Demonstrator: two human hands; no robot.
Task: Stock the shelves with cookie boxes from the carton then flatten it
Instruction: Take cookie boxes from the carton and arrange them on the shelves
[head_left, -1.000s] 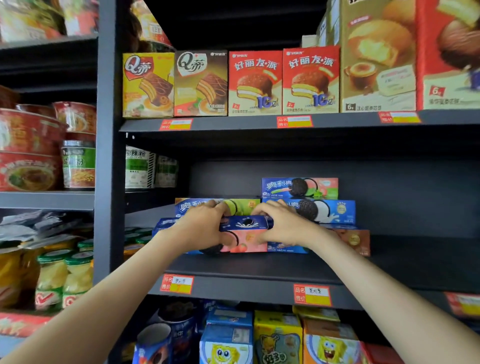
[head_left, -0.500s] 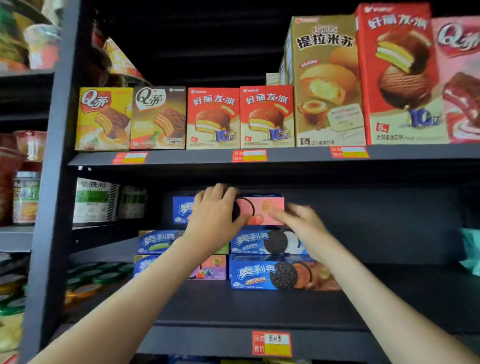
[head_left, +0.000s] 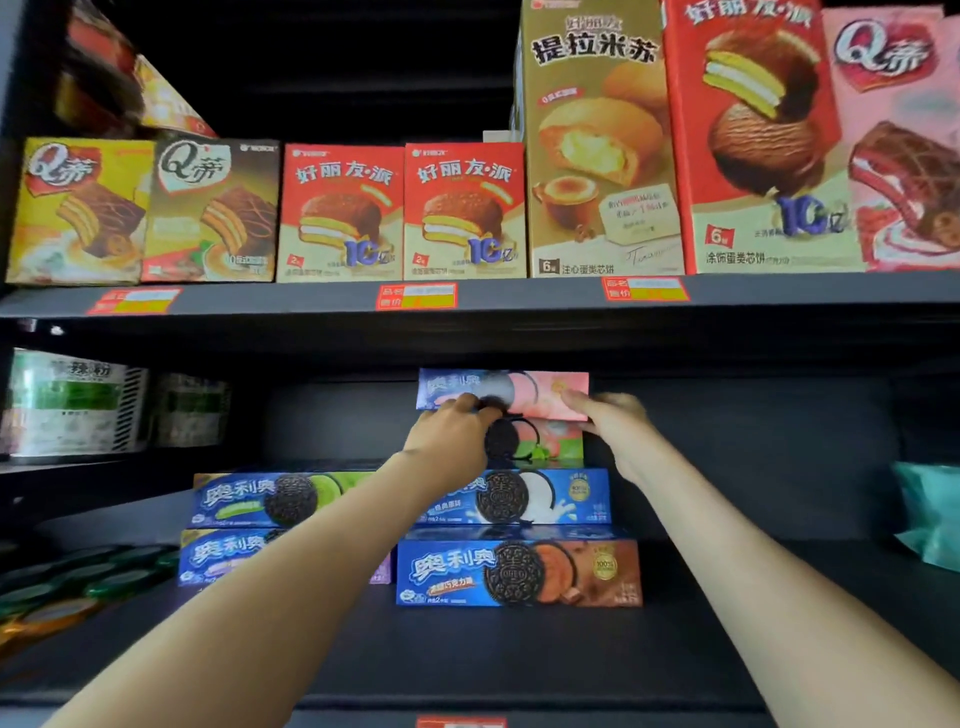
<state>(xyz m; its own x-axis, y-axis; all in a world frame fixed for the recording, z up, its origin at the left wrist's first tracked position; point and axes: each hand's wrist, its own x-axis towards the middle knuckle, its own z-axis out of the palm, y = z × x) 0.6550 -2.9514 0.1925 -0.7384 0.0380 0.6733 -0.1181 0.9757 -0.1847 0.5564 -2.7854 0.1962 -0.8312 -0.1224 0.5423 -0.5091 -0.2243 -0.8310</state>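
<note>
A pink-and-blue cookie box (head_left: 545, 392) sits at the top of the right-hand stack on the middle shelf (head_left: 519, 654). My left hand (head_left: 451, 434) holds its lower front near the middle, and my right hand (head_left: 612, 422) holds its lower right end. Under it lie a pink-green box (head_left: 558, 441), a blue box (head_left: 571, 493) and a brown chocolate box (head_left: 519, 571). To the left stands a lower stack: a green-flavour box (head_left: 270, 499) on a purple one (head_left: 228, 556). The carton is out of view.
The shelf above (head_left: 519, 296) carries upright pie and cake boxes (head_left: 343, 213) and leaves little room over the top cookie box. Green-white packs (head_left: 67, 400) stand on the neighbouring shelf at left. A teal bag (head_left: 930, 509) lies at the right edge.
Both hands lifted the pink cookie box from the shelf front up onto the right stack, now one layer higher. My view moved closer and upward.
</note>
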